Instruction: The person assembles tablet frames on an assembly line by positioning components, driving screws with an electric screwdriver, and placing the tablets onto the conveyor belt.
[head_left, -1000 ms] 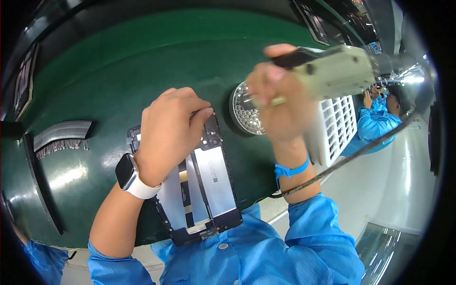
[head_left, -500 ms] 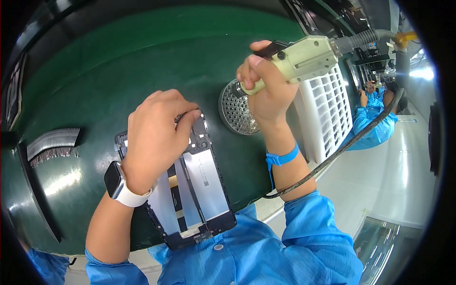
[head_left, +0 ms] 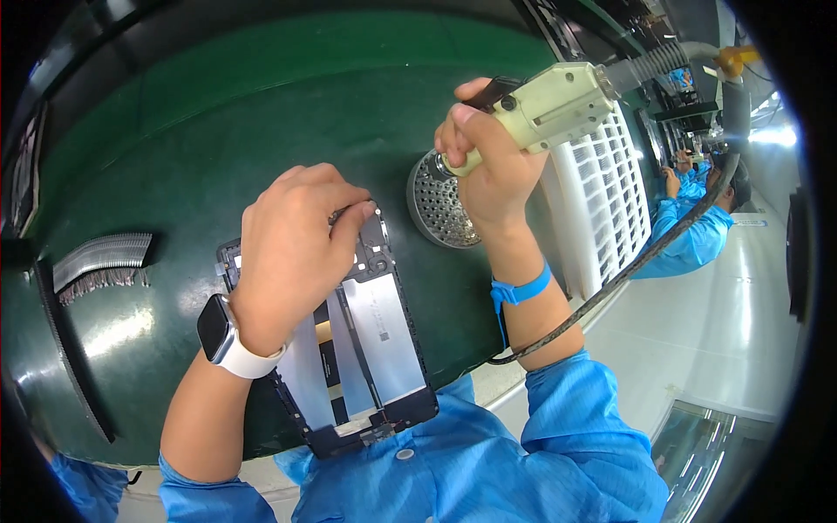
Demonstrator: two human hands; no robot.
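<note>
An opened tablet [head_left: 384,336] with a black frame and silvery inner panels lies tilted at the table's near edge. My left hand [head_left: 301,235] lies across its upper part, with thumb and forefinger pinched together at its far edge; the other fingertips are hidden. My right hand [head_left: 497,161] is wrapped round a pale yellow-green electric screwdriver [head_left: 562,109]. The tool's nose points left, over the rim of a round metal dish [head_left: 440,209] covered with small holes or dots. Whether the bit touches the dish I cannot tell.
A white gridded tray [head_left: 602,200] stands right of my right hand. A dark cable [head_left: 645,257] crosses over my right forearm. On the green table [head_left: 174,192], a curved strip of thin pieces [head_left: 103,264] lies at left. A co-worker in blue [head_left: 689,231] sits far right.
The whole view has shifted slightly. Both hands keep their grip, and the screwdriver stays over the dish with little visible movement.
</note>
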